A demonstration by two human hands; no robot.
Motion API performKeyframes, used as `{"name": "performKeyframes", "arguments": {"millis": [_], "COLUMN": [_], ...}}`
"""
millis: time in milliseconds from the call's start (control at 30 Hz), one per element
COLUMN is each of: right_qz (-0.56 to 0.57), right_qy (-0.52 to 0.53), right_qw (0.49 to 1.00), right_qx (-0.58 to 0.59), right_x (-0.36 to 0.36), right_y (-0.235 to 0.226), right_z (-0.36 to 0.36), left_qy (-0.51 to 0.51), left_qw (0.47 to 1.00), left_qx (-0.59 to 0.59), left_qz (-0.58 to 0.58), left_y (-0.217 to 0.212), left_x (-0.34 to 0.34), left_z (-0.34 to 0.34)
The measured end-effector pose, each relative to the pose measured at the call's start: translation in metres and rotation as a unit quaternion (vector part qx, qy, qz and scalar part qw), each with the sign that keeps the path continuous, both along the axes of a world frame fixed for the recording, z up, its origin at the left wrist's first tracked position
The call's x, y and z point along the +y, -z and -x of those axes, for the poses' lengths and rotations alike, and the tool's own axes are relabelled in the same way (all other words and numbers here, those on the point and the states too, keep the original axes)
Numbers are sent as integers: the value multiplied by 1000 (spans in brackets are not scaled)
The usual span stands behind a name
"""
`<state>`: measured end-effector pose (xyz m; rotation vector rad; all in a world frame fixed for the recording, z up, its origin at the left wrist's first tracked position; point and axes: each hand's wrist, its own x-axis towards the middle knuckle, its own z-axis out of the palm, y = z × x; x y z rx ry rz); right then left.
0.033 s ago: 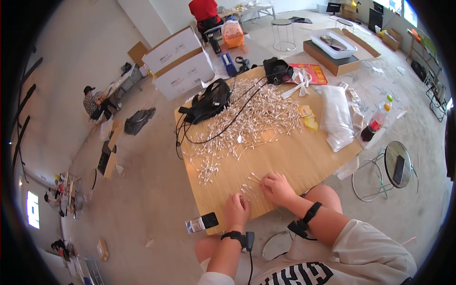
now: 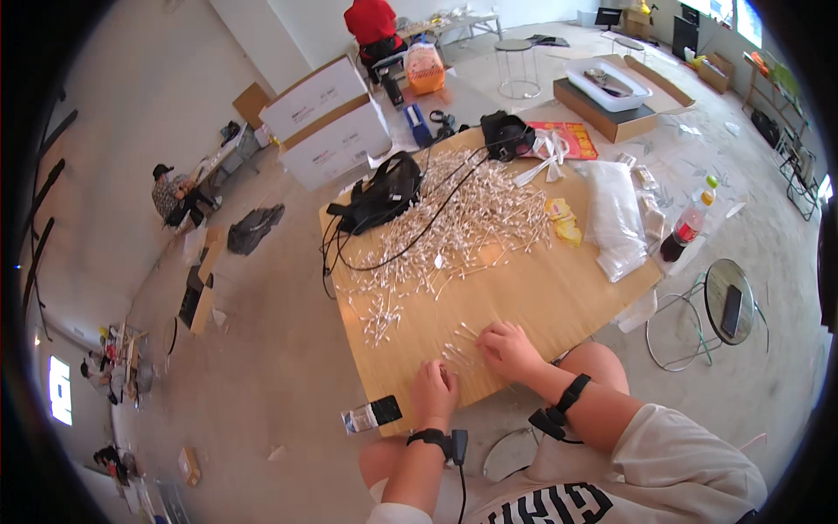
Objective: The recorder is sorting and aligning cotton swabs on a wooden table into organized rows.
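My left hand (image 2: 435,389) rests at the near edge of the wooden table with its fingers curled in. What its fingers hold, if anything, is hidden. To its right, my right hand (image 2: 509,351) lies low over the tabletop, fingers bent together and pointing left; their tips are too small to make out. Between the two hands lie several loose cotton swabs (image 2: 455,354), some close to the right fingertips. A large heap of cotton swabs (image 2: 471,205) spreads over the far half of the table (image 2: 559,301).
A phone (image 2: 372,414) lies at the table's near left corner. Around the heap are a black strap bag (image 2: 384,196), cables, yellow wrappers (image 2: 564,222) and a clear plastic pack (image 2: 615,218). A cola bottle (image 2: 688,229) stands at the right, near a stool (image 2: 729,301).
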<state>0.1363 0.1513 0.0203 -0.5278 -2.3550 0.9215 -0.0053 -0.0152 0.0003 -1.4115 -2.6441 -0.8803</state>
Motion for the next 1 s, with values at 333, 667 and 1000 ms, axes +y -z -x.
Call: {"name": "performKeyframes", "arguments": {"millis": [333, 667, 1000], "right_qz": [103, 149, -25], "right_qy": [-101, -24, 99], "right_qw": [988, 975, 972], "right_qx": [-51, -166, -213], "right_x": [33, 31, -7], "right_y": [-63, -42, -54], "right_z": [-56, -164, -171], "left_qy": [19, -53, -110], "left_qw": [998, 992, 984], "left_qx": [7, -90, -111], "left_qz": [-59, -66, 86], "left_y": [7, 1, -19], "left_x": [-6, 0, 15], "left_z": [4, 1, 5]}}
